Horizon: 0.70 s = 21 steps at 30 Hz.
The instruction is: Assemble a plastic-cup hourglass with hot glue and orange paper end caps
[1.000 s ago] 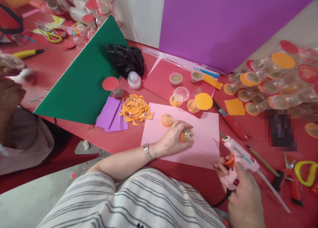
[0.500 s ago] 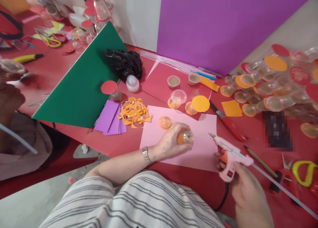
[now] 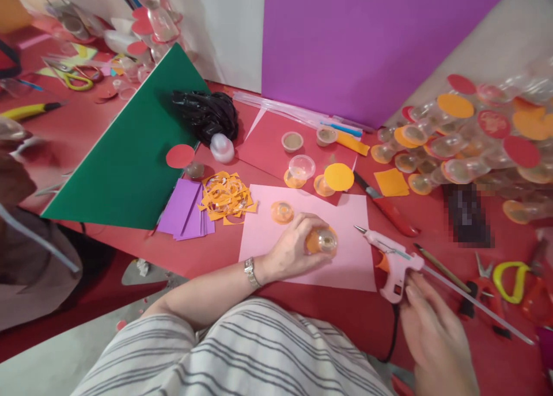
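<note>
On the pink sheet (image 3: 345, 269), my left hand (image 3: 291, 249) curls round a clear plastic cup piece (image 3: 326, 242) with an orange base, its small round end facing up. To the right lies a pink hot glue gun (image 3: 395, 261), nozzle pointing at that piece, a long glue stick (image 3: 479, 307) poking from its back. My right hand (image 3: 432, 321) is beside the gun's handle, fingers stretched out, gripping nothing. Another clear piece on an orange disc (image 3: 283, 212) sits just beyond my left hand.
Orange paper scraps (image 3: 228, 195) and purple paper (image 3: 184, 209) lie left, near a green board (image 3: 129, 171). Stacked cup pieces (image 3: 462, 143) crowd the right, with a red-handled cutter (image 3: 395, 214) and pliers (image 3: 486, 292). Behind are a black bag (image 3: 207, 117) and small cups (image 3: 292, 141). Another person sits at left.
My right hand has let go of the glue gun and drawn back from its handle; the gun now rests on the table. My left hand keeps its hold. The view has shifted slightly.
</note>
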{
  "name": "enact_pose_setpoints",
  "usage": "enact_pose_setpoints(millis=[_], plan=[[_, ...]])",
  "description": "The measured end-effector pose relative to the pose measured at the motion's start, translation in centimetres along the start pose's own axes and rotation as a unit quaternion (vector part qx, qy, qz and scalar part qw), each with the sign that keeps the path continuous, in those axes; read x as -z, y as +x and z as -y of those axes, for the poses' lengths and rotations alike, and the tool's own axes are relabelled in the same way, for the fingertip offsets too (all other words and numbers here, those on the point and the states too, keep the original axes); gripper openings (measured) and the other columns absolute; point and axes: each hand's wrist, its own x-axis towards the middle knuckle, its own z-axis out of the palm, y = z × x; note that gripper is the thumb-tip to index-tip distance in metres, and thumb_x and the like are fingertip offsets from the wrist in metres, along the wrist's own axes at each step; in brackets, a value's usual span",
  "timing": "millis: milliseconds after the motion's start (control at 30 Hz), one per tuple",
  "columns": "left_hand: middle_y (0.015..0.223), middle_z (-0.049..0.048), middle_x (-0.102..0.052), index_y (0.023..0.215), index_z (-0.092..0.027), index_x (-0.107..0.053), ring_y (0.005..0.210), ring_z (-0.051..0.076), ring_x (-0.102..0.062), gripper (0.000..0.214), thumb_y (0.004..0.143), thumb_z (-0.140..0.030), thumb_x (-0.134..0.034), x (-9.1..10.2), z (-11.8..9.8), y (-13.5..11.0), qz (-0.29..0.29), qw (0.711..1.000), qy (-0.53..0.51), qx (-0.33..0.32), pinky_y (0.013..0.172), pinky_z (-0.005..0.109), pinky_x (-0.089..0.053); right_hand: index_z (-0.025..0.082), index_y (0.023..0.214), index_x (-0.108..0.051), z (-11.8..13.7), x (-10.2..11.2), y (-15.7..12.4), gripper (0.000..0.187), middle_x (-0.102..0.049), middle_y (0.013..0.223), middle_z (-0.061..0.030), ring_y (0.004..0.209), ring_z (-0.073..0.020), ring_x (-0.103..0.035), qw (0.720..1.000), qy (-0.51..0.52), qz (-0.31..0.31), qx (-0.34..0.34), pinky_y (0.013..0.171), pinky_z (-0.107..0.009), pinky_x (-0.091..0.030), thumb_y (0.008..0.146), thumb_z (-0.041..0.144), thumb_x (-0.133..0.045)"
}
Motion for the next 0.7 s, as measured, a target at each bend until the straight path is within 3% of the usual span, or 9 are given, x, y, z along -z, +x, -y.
enact_pose_setpoints(millis=[133, 233, 367, 433, 533, 600, 700], plan=[[0.116, 0.0133, -0.057, 0.116, -0.017, -0.054, 0.111, 0.026, -0.057, 0.045, 0.082, -0.039, -0.075, 0.0, 0.0, 0.0, -0.003, 1.000, -0.003, -0.019, 0.099, 0.044, -0.050, 0.023, 0.132, -0.059, 2.8, -0.4, -0.7, 0.057, -0.062, 0.136, -0.0081, 0.124, -0.0300, -0.059, 0.991, 0.021, -0.032, -0.125, 0.103, -0.046, -0.050, 0.084, 0.053, -0.065], [0.117, 0.0136, -0.053, 0.117, -0.018, -0.057, 0.113, 0.027, -0.055, 0.050, 0.083, -0.050, -0.072, 0.1, -0.2, 0.0, -0.001, 1.000, 0.018, -0.010, 0.101, 0.045, -0.049, 0.019, 0.120, -0.066, 4.7, -0.6, -1.0, 0.059, -0.064, 0.133, -0.0123, 0.121, -0.0337, -0.060, 0.990, -0.003, -0.060, -0.131, 0.105, -0.051, -0.045, 0.076, 0.057, -0.071], [0.115, 0.0122, -0.051, 0.118, -0.018, -0.059, 0.111, 0.026, -0.054, 0.056, 0.083, -0.062, -0.066, 0.3, -0.5, 0.0, -0.014, 0.999, 0.027, -0.018, 0.101, 0.047, -0.048, 0.022, 0.110, -0.070, 6.1, -3.0, -0.5, 0.042, -0.070, 0.118, -0.0109, 0.110, -0.0295, -0.065, 0.986, 0.093, 0.033, -0.135, 0.102, -0.050, -0.046, 0.081, 0.053, -0.070], [0.115, 0.0119, -0.050, 0.118, -0.019, -0.060, 0.111, 0.027, -0.053, 0.057, 0.083, -0.063, -0.064, 0.4, -0.5, -0.1, -0.023, 0.999, 0.021, -0.032, 0.101, 0.048, -0.048, 0.024, 0.109, -0.070, 6.4, -5.3, 0.1, 0.040, -0.070, 0.118, -0.0105, 0.107, -0.0277, -0.066, 0.950, 0.264, 0.106, -0.127, 0.096, -0.047, -0.051, 0.082, 0.053, -0.070], [0.119, 0.0128, -0.050, 0.118, -0.019, -0.061, 0.114, 0.028, -0.052, 0.057, 0.082, -0.064, -0.065, 0.6, -0.4, -0.2, -0.032, 0.998, 0.015, -0.044, 0.102, 0.050, -0.047, 0.026, 0.121, -0.066, 6.7, -8.8, 1.0, 0.064, -0.066, 0.127, -0.0102, 0.117, -0.0292, -0.061, 0.849, 0.425, 0.260, -0.175, 0.096, -0.045, -0.053, 0.075, 0.072, -0.066], [0.121, 0.0136, -0.050, 0.117, -0.019, -0.061, 0.115, 0.030, -0.052, 0.059, 0.081, -0.065, -0.066, 0.6, -0.4, -0.2, -0.030, 0.998, 0.017, -0.043, 0.103, 0.051, -0.046, 0.027, 0.117, -0.068, 7.0, -10.7, 1.2, 0.068, -0.068, 0.123, -0.0085, 0.119, -0.0291, -0.060, 0.830, 0.449, 0.274, -0.187, 0.095, -0.043, -0.054, 0.076, 0.080, -0.058], [0.121, 0.0141, -0.052, 0.116, -0.019, -0.062, 0.116, 0.030, -0.053, 0.059, 0.080, -0.066, -0.065, 0.6, -0.6, -0.2, -0.025, 0.998, 0.022, -0.043, 0.102, 0.050, -0.047, 0.029, 0.104, -0.073, 7.1, -12.3, 1.5, 0.051, -0.074, 0.108, -0.0041, 0.110, -0.0273, -0.066, 0.815, 0.470, 0.253, -0.225, 0.095, -0.042, -0.055, 0.078, 0.072, -0.063]])
